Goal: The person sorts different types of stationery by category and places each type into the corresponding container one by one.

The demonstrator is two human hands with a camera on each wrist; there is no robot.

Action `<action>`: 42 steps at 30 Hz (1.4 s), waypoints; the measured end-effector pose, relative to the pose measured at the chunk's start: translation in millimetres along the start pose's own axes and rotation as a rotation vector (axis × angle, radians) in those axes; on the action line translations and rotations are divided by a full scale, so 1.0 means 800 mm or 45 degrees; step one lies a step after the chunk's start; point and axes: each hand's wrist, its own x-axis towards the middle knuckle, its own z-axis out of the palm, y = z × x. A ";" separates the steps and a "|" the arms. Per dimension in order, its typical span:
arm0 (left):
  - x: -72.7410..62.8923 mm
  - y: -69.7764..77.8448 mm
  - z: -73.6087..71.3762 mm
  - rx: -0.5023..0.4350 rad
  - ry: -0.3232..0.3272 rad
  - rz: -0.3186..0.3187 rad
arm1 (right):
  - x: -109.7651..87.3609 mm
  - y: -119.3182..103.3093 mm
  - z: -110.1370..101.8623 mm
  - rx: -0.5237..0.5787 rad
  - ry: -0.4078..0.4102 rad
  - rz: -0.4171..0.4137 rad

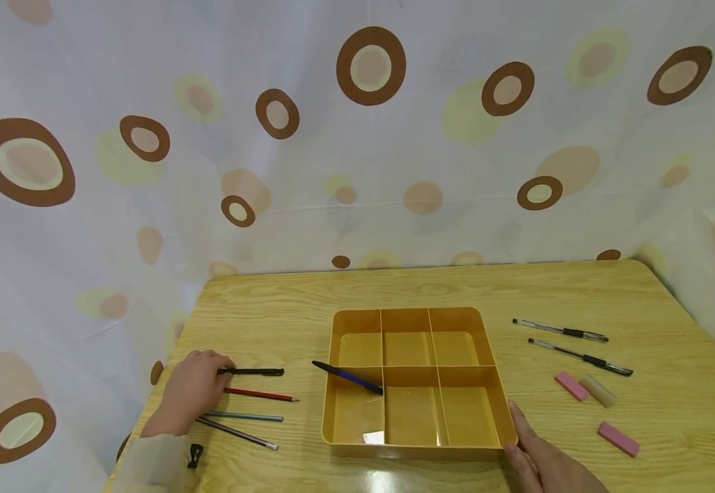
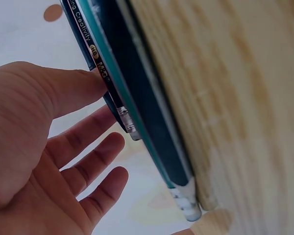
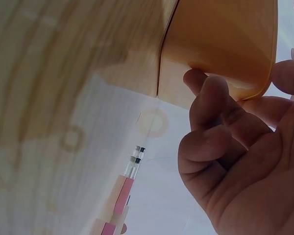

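At the table's left, my left hand [image 1: 194, 387] pinches the end of a black pen [image 1: 259, 372] between thumb and forefinger; its other fingers are spread in the left wrist view. Closer to me lie a red pencil [image 1: 265, 395], a teal pencil [image 1: 249, 416] and a dark pencil [image 1: 240, 433] with a white end. My right hand [image 1: 548, 459] grips the near right corner of an orange-yellow divided tray [image 1: 419, 452], some fingers curled against its outer wall [image 3: 220, 44]. A blue pen [image 1: 351, 380] leans in the front left compartment, its black end jutting over the left rim.
Two clear pens with black grips, one of them a gel pen [image 1: 579, 357], lie right of the tray. Nearer are two pink erasers, one a pink block [image 1: 618, 439], and a whitish eraser [image 1: 598, 389]. A patterned curtain [image 1: 308, 226] hangs behind the wooden table [image 1: 271, 308].
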 end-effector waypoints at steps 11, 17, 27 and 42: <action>-0.004 0.002 -0.004 -0.037 0.011 0.003 | -0.002 0.000 0.001 0.006 0.014 -0.014; -0.006 0.005 -0.004 -0.038 0.079 0.020 | -0.002 0.001 0.003 -0.014 0.039 -0.019; -0.011 0.015 -0.008 -0.006 0.345 0.140 | -0.001 0.000 0.001 -0.004 -0.001 -0.022; -0.031 0.044 -0.038 -0.017 0.711 0.405 | -0.002 0.002 0.000 0.010 -0.010 -0.005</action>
